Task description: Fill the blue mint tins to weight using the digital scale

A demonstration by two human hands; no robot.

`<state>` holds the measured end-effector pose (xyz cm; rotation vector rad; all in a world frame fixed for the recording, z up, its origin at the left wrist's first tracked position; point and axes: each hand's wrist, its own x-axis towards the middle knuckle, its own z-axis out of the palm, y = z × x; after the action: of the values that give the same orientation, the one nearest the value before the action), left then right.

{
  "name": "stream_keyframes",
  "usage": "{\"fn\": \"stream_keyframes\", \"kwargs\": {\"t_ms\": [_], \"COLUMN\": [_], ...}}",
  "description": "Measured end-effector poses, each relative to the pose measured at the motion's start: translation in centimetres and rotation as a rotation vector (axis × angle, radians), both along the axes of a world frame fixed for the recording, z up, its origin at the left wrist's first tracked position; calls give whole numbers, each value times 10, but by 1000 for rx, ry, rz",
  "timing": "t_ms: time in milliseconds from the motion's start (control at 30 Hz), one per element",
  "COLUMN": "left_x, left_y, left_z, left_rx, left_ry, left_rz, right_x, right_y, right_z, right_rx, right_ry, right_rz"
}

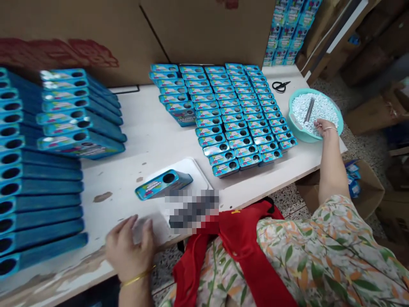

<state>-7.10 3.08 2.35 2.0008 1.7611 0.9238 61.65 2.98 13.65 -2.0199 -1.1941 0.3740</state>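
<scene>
My left hand (129, 247) rests near the table's front edge, fingers curled over a small pale object I cannot make out. A single blue tin with a round hole (163, 183) lies on a white tray (193, 168) just beyond that hand. My right hand (322, 127) reaches far right into a teal bowl (295, 117) full of small white pieces, its fingers closed down in them. A grey scoop (309, 110) sticks up in the bowl beside that hand.
Several rows of blue tins (228, 115) cover the table's middle. Tall stacks of the same tins (38, 153) stand at the left. Black scissors (280, 86) lie behind the bowl. Cardboard boxes (204, 30) line the back; more boxes sit on the floor at right.
</scene>
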Motion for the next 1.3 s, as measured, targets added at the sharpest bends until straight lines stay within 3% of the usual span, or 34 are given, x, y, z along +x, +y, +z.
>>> {"fn": "stream_keyframes", "kwargs": {"t_ms": [100,167,267,400,500,600,700,900,1033,1167,1300], "left_x": [1,5,9,8,10,11,12,14,15,16,17], "left_y": [-10,-17,-16,-11,-13,-14,-14,-13,-14,-14,-15], "left_z": [-22,-30,-39,-44,-44,-44,-44,-41,-40,-38,-35], "left_rx": [23,21,21,34,55,81,91,83,101,100,72], "left_ry": [60,111,151,129,114,110,96,85,92,80,56], "left_rz": [-24,-27,21,41,37,34,35,43,42,49,59], "right_x": [-30,-63,-138,-276,-363,-410,-425,-429,-432,-433,-423], "right_y": [7,19,46,71,81,90,96,100,101,104,107], "right_z": [18,33,53,72,73,62,50,41,40,43,50], "right_rx": [56,75,121,-13,-108,-230,-309,-224,-236,-248,-355], "right_ry": [122,205,335,503,411,290,129,-339,-403,-240,333], "right_rz": [-157,-102,75,459,716,838,912,1059,1078,1040,894]}}
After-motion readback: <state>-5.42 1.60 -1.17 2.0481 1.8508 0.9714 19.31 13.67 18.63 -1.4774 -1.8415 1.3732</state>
